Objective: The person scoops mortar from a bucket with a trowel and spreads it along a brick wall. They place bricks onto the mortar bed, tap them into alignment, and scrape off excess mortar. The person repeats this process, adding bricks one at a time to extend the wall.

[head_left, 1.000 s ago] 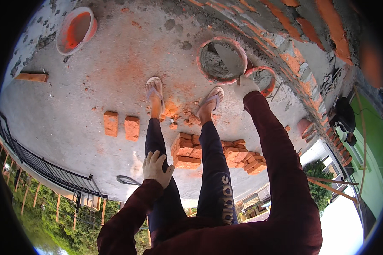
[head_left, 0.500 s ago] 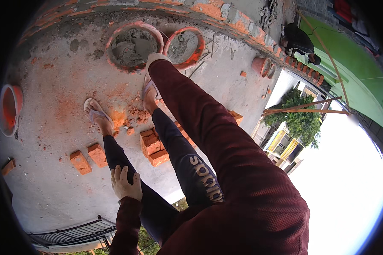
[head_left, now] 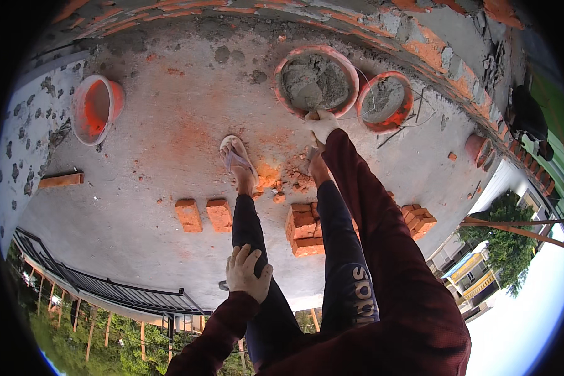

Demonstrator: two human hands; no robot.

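Two orange pans of grey mortar are seen at upper centre of the frame: the larger mortar pan [head_left: 316, 80] and, touching it on its right, a smaller mortar pan [head_left: 385, 100]. The right hand [head_left: 323, 125] is stretched to the near rim of the larger pan, fingers closed round a handle, apparently of a trowel; the tool's working end is hidden, so its kind cannot be told for sure. The left hand [head_left: 247, 272] is laid flat on the left thigh at lower centre, fingers spread, nothing held. Both arms are covered by dark red sleeves.

Below the pans, the left foot in a sandal [head_left: 235, 156] is planted on the concrete slab [head_left: 138, 188]; the right foot is mostly hidden by the right arm. Orange brick dust and crumbs are scattered between the feet.

A stack of bricks [head_left: 304, 229] is seen between the legs at centre, with more bricks [head_left: 420, 219] just right of the right arm. A pair of loose bricks [head_left: 203, 215] lies left of the left leg. A single brick [head_left: 61, 180] lies at left edge. An empty orange bucket [head_left: 94, 109] is lying at upper left, well apart from the pans.

A brick wall [head_left: 382, 25] is curved along the top edge. A black railing [head_left: 106, 288] is seen at lower left, trees beyond it
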